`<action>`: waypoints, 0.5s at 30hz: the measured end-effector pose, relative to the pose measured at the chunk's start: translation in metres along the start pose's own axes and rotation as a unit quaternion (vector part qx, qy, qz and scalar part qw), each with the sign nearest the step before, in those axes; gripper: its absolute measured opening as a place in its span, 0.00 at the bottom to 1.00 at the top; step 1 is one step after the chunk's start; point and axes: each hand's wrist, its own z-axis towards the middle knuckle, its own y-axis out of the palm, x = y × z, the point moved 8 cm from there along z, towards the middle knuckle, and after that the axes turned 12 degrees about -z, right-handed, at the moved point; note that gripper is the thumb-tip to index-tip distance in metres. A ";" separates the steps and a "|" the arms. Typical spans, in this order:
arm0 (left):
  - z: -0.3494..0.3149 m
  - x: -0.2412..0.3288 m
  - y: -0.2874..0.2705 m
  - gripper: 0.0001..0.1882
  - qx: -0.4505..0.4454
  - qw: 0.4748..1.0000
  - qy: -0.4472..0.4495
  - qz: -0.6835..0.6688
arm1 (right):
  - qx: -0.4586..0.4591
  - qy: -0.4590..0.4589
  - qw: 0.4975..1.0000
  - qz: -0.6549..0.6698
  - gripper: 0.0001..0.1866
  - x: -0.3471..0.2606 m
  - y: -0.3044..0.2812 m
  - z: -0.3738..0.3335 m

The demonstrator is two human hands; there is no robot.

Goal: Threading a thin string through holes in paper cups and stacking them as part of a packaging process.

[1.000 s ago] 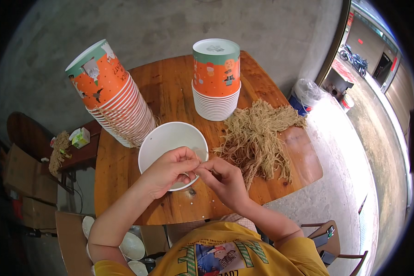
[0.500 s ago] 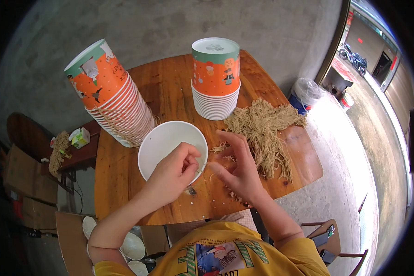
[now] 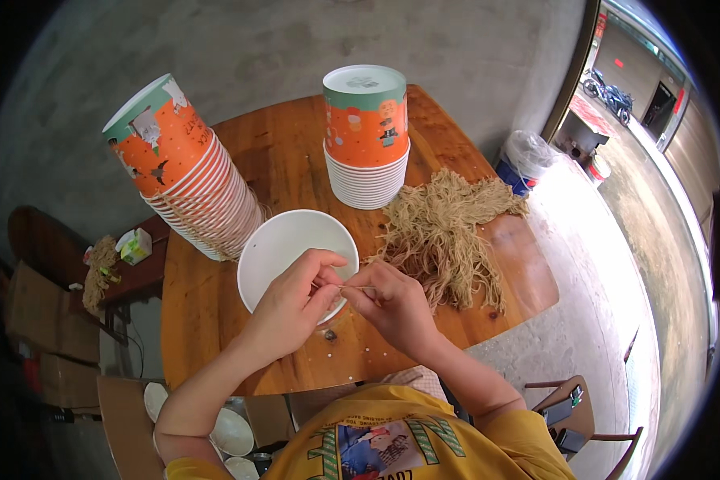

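Observation:
Over the near rim of a white paper bucket (image 3: 268,256), my two hands meet. My left hand (image 3: 300,300) pinches a thin tan strand (image 3: 355,286) between thumb and fingers. On the other side of the rim, my right hand (image 3: 392,308) pinches the same strand close to the left fingertips. The strand is very fine, and its ends are hard to make out. A heap of tan, stringy fibre strands (image 3: 448,232) lies on the table just beyond my right hand.
The wooden table (image 3: 208,328) carries a leaning stack of orange paper buckets (image 3: 168,152) at the left and an upright stack (image 3: 366,128) at the back. Small white bits lie near the front edge. A chair (image 3: 584,424) stands at the right, a lidless-looking bagged bin (image 3: 526,164) by the wall.
My right hand has moved left, from open beside the bucket to closed on the strand at the left fingertips. The left hand has stayed nearly in place.

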 end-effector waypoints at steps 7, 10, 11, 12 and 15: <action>-0.001 0.000 -0.004 0.15 -0.016 0.999 0.029 0.016 | -0.007 0.025 0.998 0.065 0.05 0.007 0.008 -0.002; -0.001 0.002 -0.002 0.11 -0.021 0.997 0.027 0.069 | -0.005 0.019 0.999 0.045 0.06 0.007 0.007 -0.003; 0.000 0.003 -0.002 0.09 -0.016 0.995 0.033 0.089 | -0.006 0.018 0.999 0.046 0.06 0.006 0.008 -0.004; 0.000 0.003 -0.002 0.06 -0.012 0.993 0.039 0.110 | 0.004 0.015 0.999 0.033 0.07 0.003 0.007 -0.004; -0.002 0.008 -0.002 0.03 0.009 0.987 0.070 0.148 | 0.026 -0.013 1.000 0.003 0.07 0.000 0.007 -0.005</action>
